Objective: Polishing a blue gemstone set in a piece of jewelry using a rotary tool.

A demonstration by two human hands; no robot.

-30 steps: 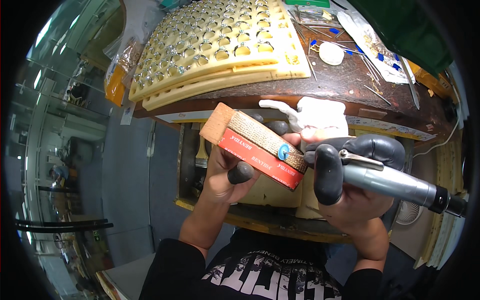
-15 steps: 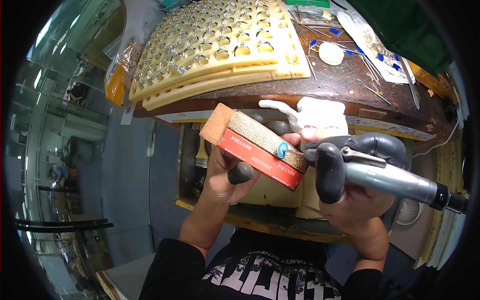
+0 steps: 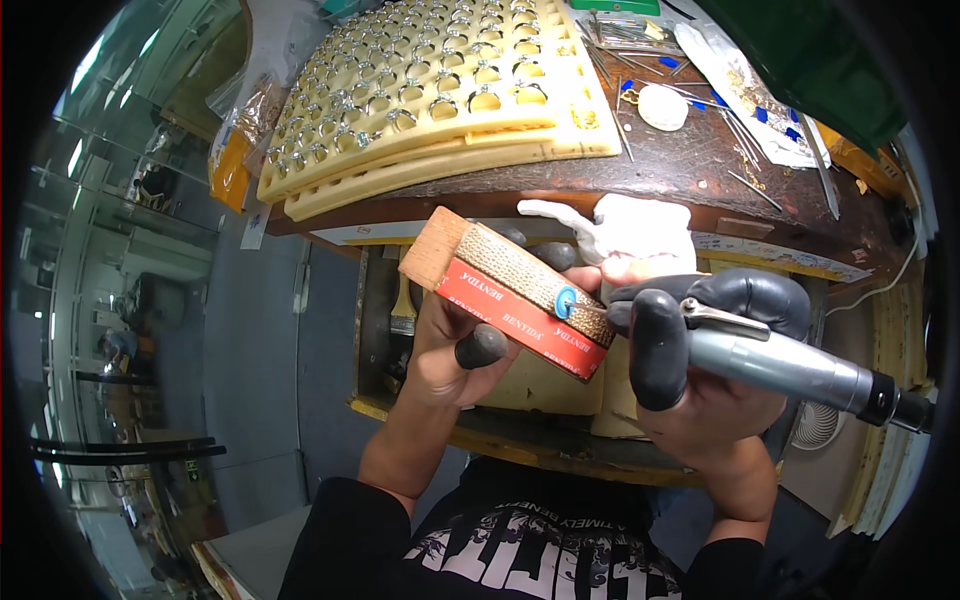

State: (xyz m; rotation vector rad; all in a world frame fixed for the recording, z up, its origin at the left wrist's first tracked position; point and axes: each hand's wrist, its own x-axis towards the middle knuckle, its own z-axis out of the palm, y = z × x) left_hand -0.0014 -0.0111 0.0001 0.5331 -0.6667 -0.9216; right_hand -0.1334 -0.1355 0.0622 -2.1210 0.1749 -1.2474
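My left hand, with black covers on its fingertips, grips a wooden block from below and behind. Around the block is a strip of abrasive paper, its red printed side facing me and its coarse tan grit along the upper face. In my right hand, black-tipped fingers close round a silver rotary handpiece with a lever on its side. A small blue wheel on its thin shank rests against the grit near the block's right end. Part of the left fingers is hidden behind the block.
Yellow trays of silver rings with clear stones stand on the wooden bench. A white wrapped piece sticks out at the bench's front edge. Files, burs, a round white lid and a plastic bag lie to the right. Below is an open drawer.
The handpiece has tipped slightly, its rear end a little lower. The blue wheel has shifted slightly along the grit and shows at a narrower angle. My left hand and the block stay put.
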